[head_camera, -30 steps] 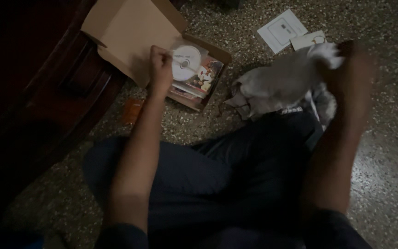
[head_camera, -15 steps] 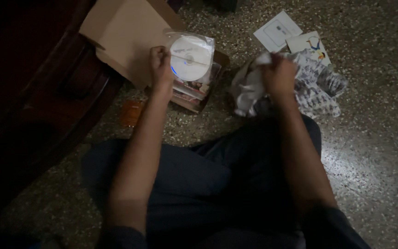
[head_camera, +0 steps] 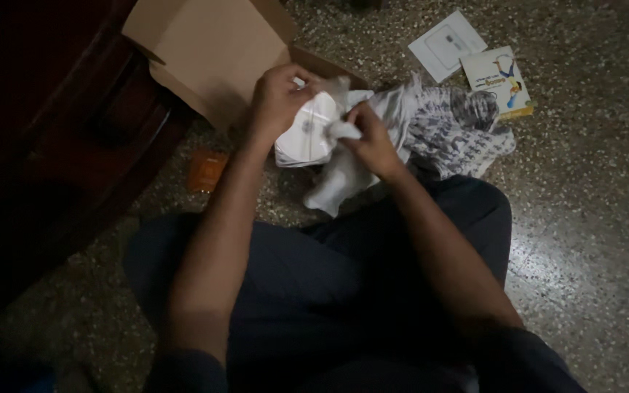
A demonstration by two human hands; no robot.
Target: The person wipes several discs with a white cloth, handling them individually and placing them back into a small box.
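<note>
My left hand (head_camera: 278,94) holds a white disc in a clear sleeve (head_camera: 301,138) above the open cardboard box (head_camera: 205,51). My right hand (head_camera: 369,142) grips a bunch of white cloth (head_camera: 336,178) and presses it against the disc's face. The rest of the cloth, printed grey and white (head_camera: 453,131), trails to the right over the floor. Both hands meet over the box, just beyond my crossed legs in dark trousers (head_camera: 314,276).
A white card (head_camera: 445,45) and a small colourful booklet (head_camera: 496,78) lie on the speckled stone floor at the upper right. Dark wooden furniture (head_camera: 45,131) fills the left side. A small orange packet (head_camera: 207,169) lies by the box.
My right hand has brought the cloth from the right over to the disc. My left hand has lowered the disc and turned it toward the cloth.
</note>
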